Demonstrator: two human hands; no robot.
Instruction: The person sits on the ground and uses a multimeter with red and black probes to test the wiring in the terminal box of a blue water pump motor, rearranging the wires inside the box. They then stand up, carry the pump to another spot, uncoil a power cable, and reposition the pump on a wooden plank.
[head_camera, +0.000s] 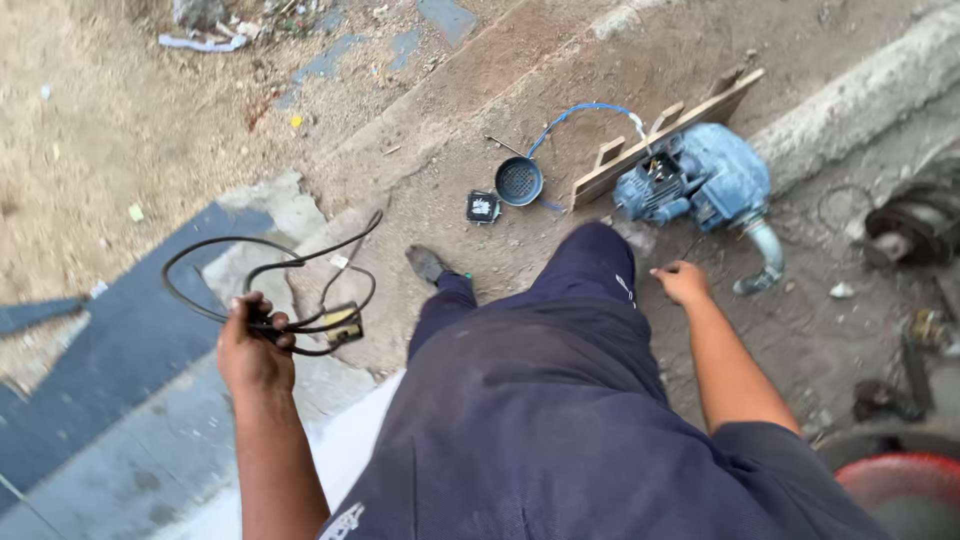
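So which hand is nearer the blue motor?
Right. The right hand hangs just below-left of the blue motor; the left hand, gripping a black cable, is far off left.

black cable | looped coil, small yellowish block at one end | hanging above pavement, lower left

Left hand is gripping a looped black cable; right hand hangs loosely curled near the blue motor; round fan cover lies on the dirt beside a wooden board.
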